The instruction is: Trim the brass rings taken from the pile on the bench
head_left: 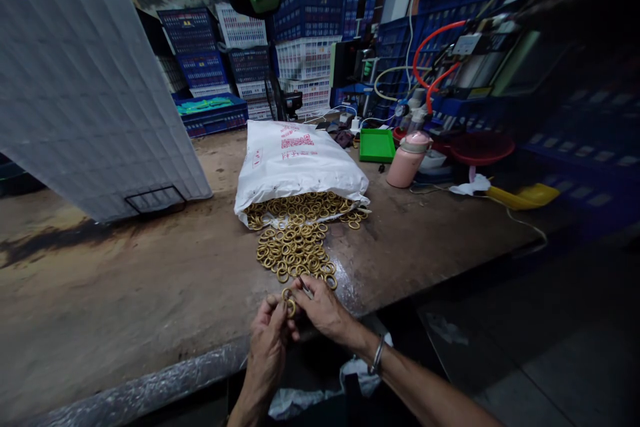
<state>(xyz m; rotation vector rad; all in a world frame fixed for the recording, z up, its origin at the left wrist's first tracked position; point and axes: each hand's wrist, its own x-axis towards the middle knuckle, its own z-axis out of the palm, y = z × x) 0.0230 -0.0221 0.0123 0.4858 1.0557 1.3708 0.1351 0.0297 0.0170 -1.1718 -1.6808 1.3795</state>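
A white sack [295, 163] lies on the worn workbench [125, 287], its mouth facing me, and several brass rings [295, 243] spill out of it toward the front edge. At that edge my left hand [267, 340] pinches a brass ring [291, 307] between its fingertips. My right hand [323, 307], with a bracelet on its wrist, has its fingers closed against the same ring and the nearest rings of the pile.
A grey grid-pattern panel [85, 87] leans over the bench at left. A pink bottle [407, 160], a green tray [377, 145], a red bowl [483, 147] and a yellow scoop [523, 197] stand at right. Stacked blue and white crates [305, 33] fill the back.
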